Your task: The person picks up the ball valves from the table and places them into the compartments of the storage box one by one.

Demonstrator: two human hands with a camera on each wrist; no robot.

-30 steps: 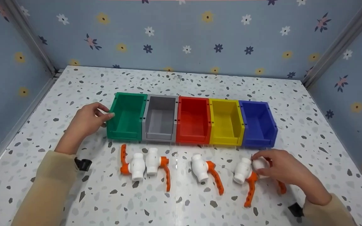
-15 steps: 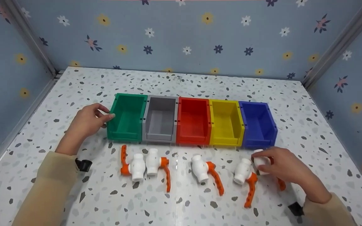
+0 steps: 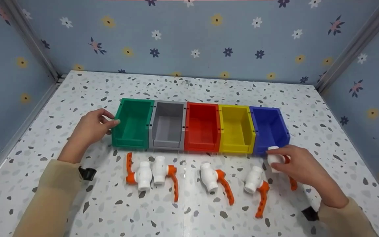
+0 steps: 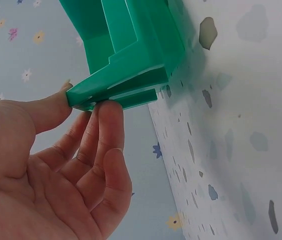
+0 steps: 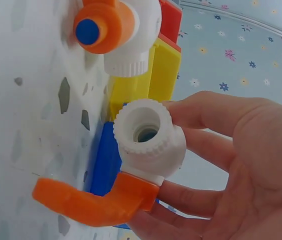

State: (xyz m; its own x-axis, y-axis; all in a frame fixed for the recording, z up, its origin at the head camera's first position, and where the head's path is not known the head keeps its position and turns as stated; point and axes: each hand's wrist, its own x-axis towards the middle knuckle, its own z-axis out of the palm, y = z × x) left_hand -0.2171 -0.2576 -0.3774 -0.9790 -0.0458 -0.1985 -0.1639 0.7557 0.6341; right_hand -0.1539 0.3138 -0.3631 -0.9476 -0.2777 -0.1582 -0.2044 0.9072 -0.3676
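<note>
My left hand (image 3: 94,126) pinches the side rim of the green bin (image 4: 131,55) between thumb and fingers, at the left end of a row of bins. On the right, my right hand (image 3: 298,163) grips a white ball valve (image 5: 153,145) by its body. Its orange lever handle (image 5: 88,200) points toward the table's front edge. In the head view the valve's top end overlaps the front lip of the blue bin (image 3: 270,128). Another white valve with an orange handle (image 3: 254,179) lies just left of the right hand.
Grey (image 3: 168,123), red (image 3: 202,125) and yellow (image 3: 237,126) bins stand joined between the green and blue ones. In front lie more white valves: one before the red bin (image 3: 209,176), and two side by side (image 3: 144,176) at the left. Flowered panels (image 3: 189,39) enclose the table.
My right hand has lifted the valve and moved it slightly away from me, toward the blue bin. The left hand stays at the green bin's rim.
</note>
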